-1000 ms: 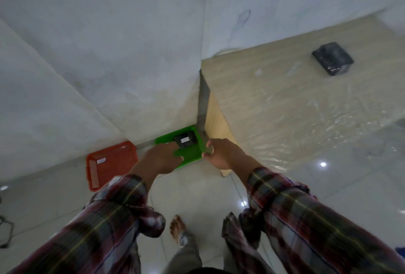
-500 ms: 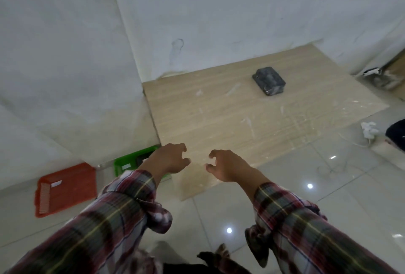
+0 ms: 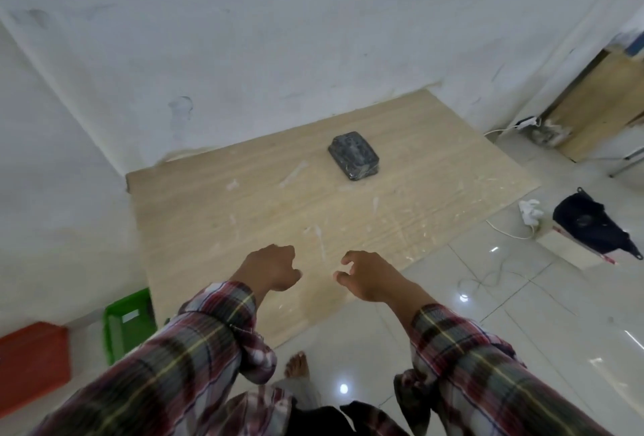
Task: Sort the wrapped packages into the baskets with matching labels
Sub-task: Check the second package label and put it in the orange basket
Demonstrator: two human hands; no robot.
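Orange basket (image 3: 31,362) sitting on the floor at far left, mostly cut by the frame edge. Green basket (image 3: 127,322) standing just beside it, tucked against the near-left corner of the surface (image 3: 244,212), a white label showing on its wall; contents not visible from here.

Left hand (image 3: 270,266) hovering over the near edge of the surface, fingers (image 3: 294,275) curled in loosely, holding nothing. Right hand (image 3: 369,277) hovering just beside it, fingers (image 3: 345,257) spread a bit wider and hooked, also empty. Plaid sleeves covering both arms.

Wrapped package (image 3: 353,155) lying flat toward the far-right part of the surface, dark, shiny film over it, well apart from both hands. No other package in view. Label on it too small to read.

Judging the step as the reach for that package. Doing it well probably means leaning forward, bringing both hands in on its two long sides, and gripping firmly because the film looks slick. Turning it label-up before choosing a basket seems wise, since the match can't be told yet. Cables and a dark bag (image 3: 592,223) lying on the floor right of the surface, out of the reach path.
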